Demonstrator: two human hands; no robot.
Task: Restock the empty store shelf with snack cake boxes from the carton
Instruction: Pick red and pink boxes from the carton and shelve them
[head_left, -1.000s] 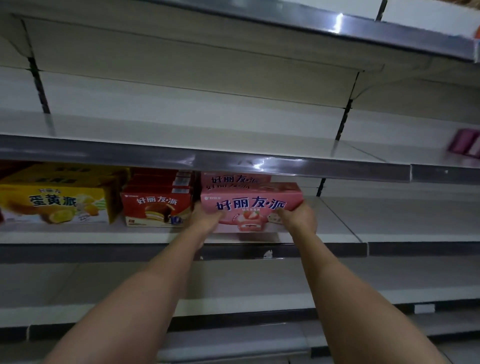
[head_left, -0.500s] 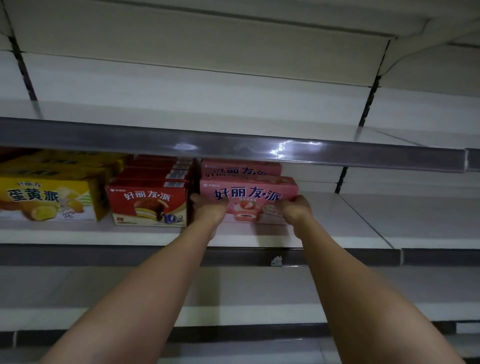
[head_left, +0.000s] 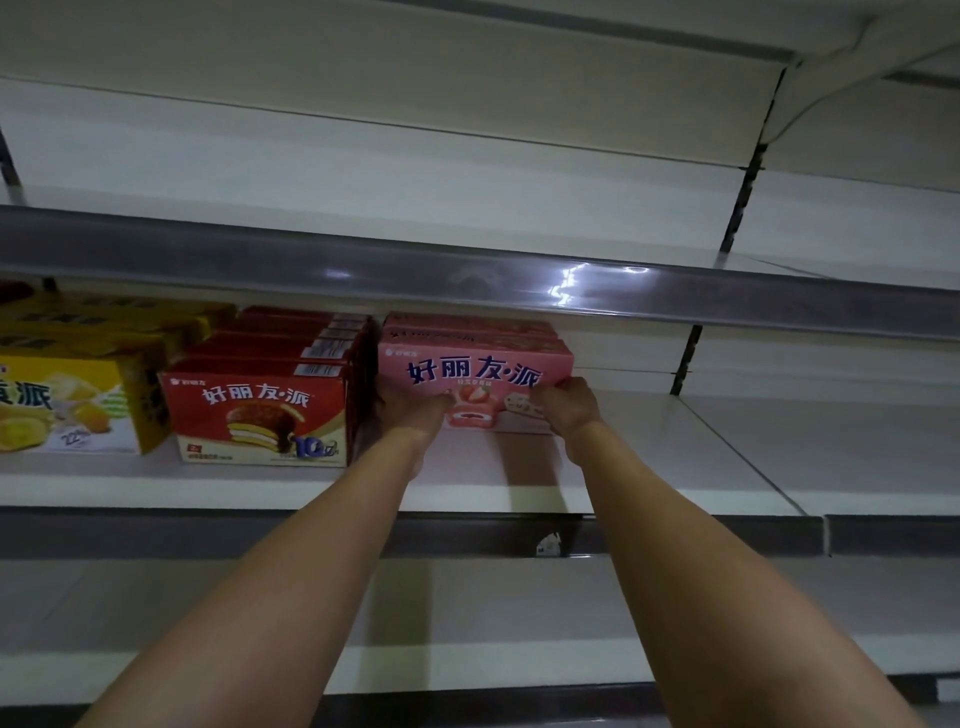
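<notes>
Pink snack cake box (head_left: 475, 371) — upright, facing out — on the shelf (head_left: 649, 467).

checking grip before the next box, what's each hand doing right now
Left hand: holding the lower left end of the front pink box.
Right hand: holding the same box at its lower right end.

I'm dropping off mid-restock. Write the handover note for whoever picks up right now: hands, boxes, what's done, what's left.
Left hand and right hand both hold the front pink box by its lower corners, at the head of the pink row on the middle shelf.
Done: more pink boxes sit behind it; a red row and yellow boxes are stocked to its left.
Left: let go of this box, then fill the bare shelf space to its right. The carton is out of view.
</notes>
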